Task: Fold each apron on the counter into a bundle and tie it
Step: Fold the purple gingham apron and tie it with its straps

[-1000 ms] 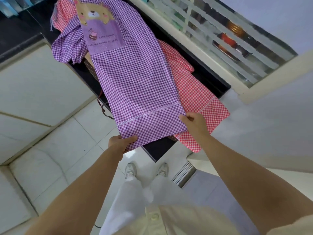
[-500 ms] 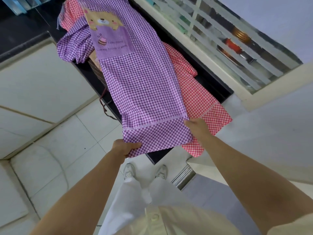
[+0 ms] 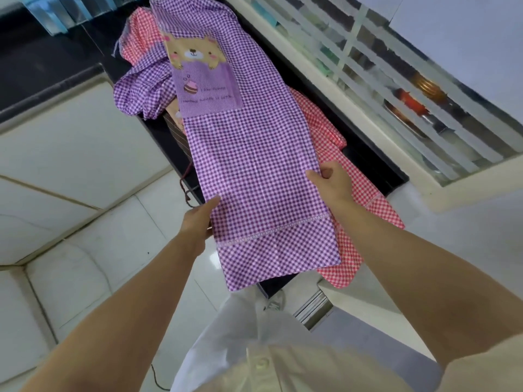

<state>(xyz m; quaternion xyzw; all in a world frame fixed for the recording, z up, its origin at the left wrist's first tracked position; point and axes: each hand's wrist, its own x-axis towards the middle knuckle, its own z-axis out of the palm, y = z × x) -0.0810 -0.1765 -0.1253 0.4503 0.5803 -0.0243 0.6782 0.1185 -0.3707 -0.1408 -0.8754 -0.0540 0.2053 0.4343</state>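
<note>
Purple checked apron (image 3: 254, 171), arms outstretched, left hand (image 3: 198, 219) pinching one edge, right hand (image 3: 332, 183) the other.

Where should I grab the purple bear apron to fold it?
Pinch its two long side edges above the stitched hem band, one hand from each side, as the left hand and right hand do. The purple apron lies flat and long on the counter, hem hanging off the near end, so those edges are free.

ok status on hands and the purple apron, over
Left hand and right hand each grip a side edge of purple gingham cloth apron. Flat on black counter, hem overhanging, no bundle yet. Red gingham apron underneath.
</note>
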